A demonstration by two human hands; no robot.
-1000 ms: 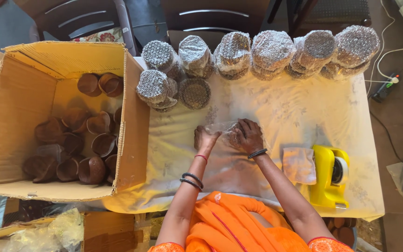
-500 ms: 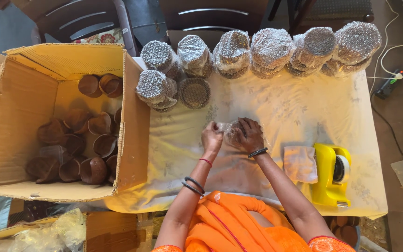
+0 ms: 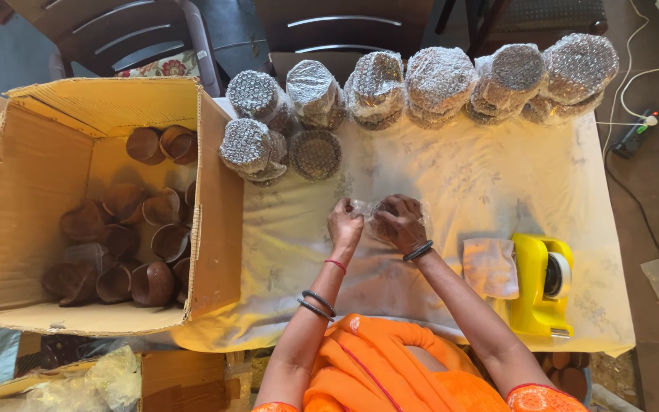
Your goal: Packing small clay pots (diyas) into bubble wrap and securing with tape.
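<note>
Surface: pale floral tablecloth (image 3: 451, 191) covers a table seen from above, with dark chairs (image 3: 345, 30) at its far side.
Person: orange garment (image 3: 390, 374) at the bottom edge; both forearms reach forward over the cloth.
Left hand: the left hand (image 3: 345, 225) has its fingers curled and pinching the left edge of a bubble-wrapped bundle (image 3: 379, 217); a red thread and dark bangles sit on that forearm.
Right hand: the right hand (image 3: 402, 221) lies cupped over the top and right side of the bundle, fingers bent down onto it; a dark bangle circles the wrist.
Bundle position: it sits on the cloth between the two hands, touching both, mostly hidden under the right one; what is inside cannot be made out.
Right of the hands: a loose piece of bubble wrap (image 3: 491, 267) lies flat, just beside a yellow tape dispenser (image 3: 543, 286).
Left of the hands: an open cardboard box (image 3: 40, 191) holds many brown clay cups (image 3: 127, 244), tumbled on their sides.
Beyond the hands: two wrapped stacks (image 3: 253, 149) and one round brown piece (image 3: 314, 155) under wrap stand near the box's corner.
Far edge: a row of bubble-wrapped stacks (image 3: 440, 80) runs along the table's back.
Floor at right: a white cable and a power strip (image 3: 634, 133).
</note>
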